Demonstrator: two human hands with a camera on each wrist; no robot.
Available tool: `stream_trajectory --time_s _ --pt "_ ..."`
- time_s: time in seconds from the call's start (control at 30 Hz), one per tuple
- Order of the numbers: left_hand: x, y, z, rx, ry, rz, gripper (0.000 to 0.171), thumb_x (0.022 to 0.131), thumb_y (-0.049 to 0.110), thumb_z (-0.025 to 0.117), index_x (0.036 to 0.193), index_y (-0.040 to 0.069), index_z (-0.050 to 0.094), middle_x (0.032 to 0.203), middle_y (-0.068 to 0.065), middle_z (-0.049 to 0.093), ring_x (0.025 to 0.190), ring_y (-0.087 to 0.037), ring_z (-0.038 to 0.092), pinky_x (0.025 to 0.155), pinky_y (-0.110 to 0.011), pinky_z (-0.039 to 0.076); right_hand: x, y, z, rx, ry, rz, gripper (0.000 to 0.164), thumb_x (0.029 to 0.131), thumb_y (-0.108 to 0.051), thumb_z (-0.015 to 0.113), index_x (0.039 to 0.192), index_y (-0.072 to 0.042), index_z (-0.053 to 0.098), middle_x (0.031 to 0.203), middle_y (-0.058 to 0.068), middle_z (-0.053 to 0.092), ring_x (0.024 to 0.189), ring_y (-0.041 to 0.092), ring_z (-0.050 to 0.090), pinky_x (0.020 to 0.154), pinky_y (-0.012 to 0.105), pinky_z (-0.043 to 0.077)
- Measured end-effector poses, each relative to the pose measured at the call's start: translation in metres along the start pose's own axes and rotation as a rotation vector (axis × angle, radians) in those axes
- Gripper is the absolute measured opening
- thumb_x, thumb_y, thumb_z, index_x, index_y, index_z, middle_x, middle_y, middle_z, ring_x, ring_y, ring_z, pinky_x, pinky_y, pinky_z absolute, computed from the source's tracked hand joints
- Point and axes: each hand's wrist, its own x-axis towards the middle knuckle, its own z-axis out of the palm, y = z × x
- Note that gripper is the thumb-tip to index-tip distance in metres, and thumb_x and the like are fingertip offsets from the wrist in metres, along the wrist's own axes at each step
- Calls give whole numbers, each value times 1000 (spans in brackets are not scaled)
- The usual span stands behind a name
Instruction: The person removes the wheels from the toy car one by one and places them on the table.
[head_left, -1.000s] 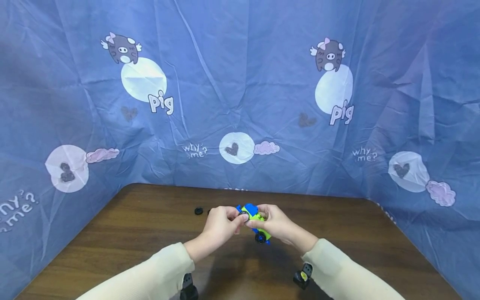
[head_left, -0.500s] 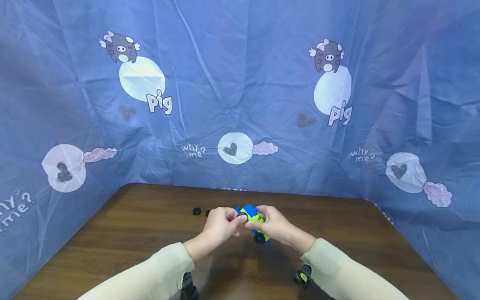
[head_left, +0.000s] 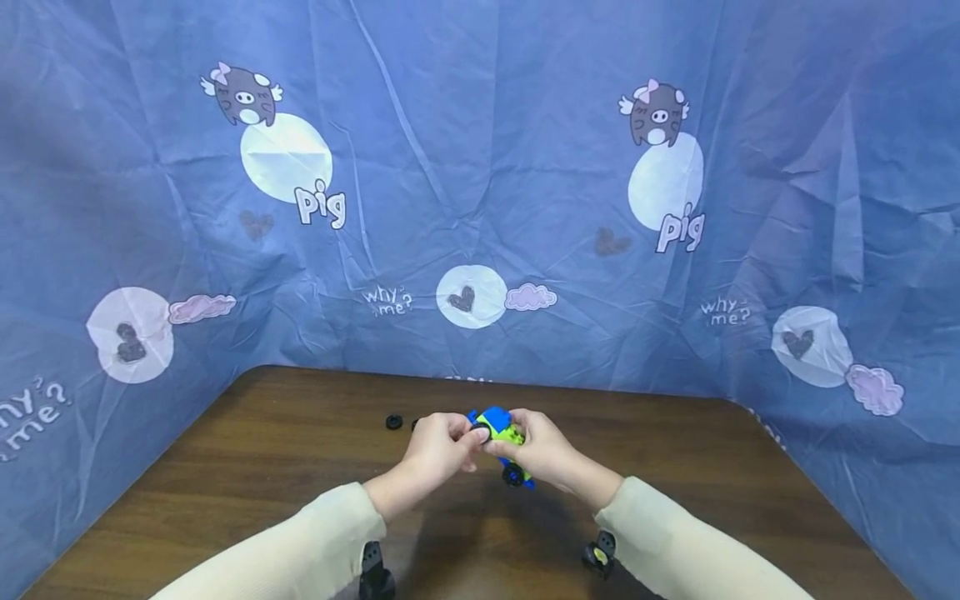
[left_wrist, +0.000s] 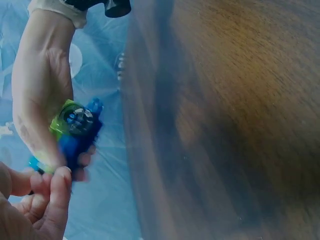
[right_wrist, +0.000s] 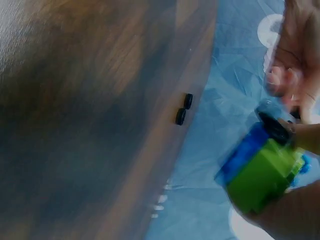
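Observation:
Above the table, my right hand [head_left: 549,450] grips a small toy car [head_left: 495,419] built of blue and lime-green bricks. A black wheel [head_left: 513,474] sits on the car's near end, also plain as a wheel [left_wrist: 76,119] in the left wrist view. At the far end, the thumb and fingers of my left hand [head_left: 437,450] pinch another black tyre [right_wrist: 274,127] against the car's side. The fingers partly cover that tyre, so its seating on the hub cannot be told. The car is tilted and blurred in the right wrist view.
Two loose black tyres lie on the brown wooden table near its far edge, a farther tyre [right_wrist: 188,101] and a nearer tyre [right_wrist: 180,116]. A blue printed cloth [head_left: 480,200] hangs behind and beside the table [head_left: 300,467]. Black cameras hang under both sleeves.
Both hands and the car have shifted slightly left in the head view. The grip of each hand looks the same, and the loose tyres have stayed where they were.

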Motion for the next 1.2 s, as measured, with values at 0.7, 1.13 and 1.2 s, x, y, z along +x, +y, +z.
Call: stream_trajectory --time_s 0.7,1.13,1.2 --pt "7 -15 -18 -99 -106 -79 25 99 13 55 83 -3 66 65 -9 66 62 -14 66 65 -33 61 2 7 -15 256 -196 132 40 98 -19 57 125 4 39 98 11 54 84 19 54 67 27 50" --pt "19 -31 -54 -93 16 -109 20 94 8 62 88 -10 68 75 -22 71 61 -19 69 61 -29 60 1 11 -31 286 -259 169 60 97 -17 58 142 8 27 117 19 57 105 28 58 79 32 53" --pt "19 -37 -59 -88 28 -139 19 92 8 65 86 -9 69 74 -20 71 59 -15 68 60 -28 60 0 13 -33 307 -287 165 64 97 -14 58 144 10 22 126 26 54 114 32 57 85 34 53"
